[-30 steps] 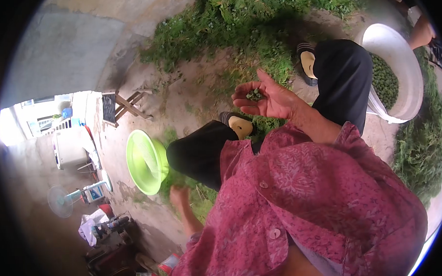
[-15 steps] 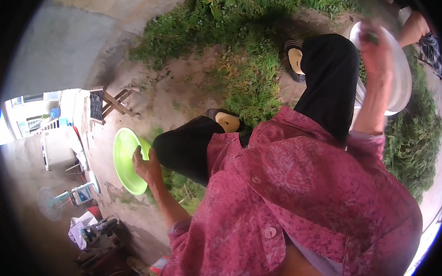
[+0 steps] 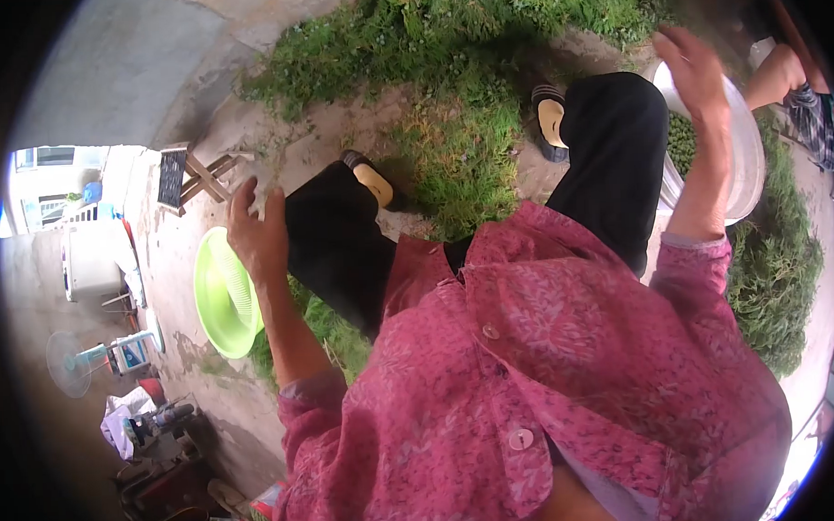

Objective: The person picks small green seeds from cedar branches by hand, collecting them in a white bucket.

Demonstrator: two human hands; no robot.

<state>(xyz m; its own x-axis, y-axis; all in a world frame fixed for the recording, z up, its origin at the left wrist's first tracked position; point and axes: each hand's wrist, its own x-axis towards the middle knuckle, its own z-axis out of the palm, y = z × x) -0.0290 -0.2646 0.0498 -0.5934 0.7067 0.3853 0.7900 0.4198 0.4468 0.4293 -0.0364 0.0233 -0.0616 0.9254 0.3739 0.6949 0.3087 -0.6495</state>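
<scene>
Currently, small green pods (image 3: 681, 144) lie in the white bucket (image 3: 752, 161), near the right hand (image 3: 702, 85); its grip cannot be told. Left hand (image 3: 260, 243): fingers spread, near the lime basin (image 3: 213, 300). Pods judged light, firm, rolling; best cupped underneath.

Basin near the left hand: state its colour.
The basin is bright lime green, as the head view shows best.
</scene>
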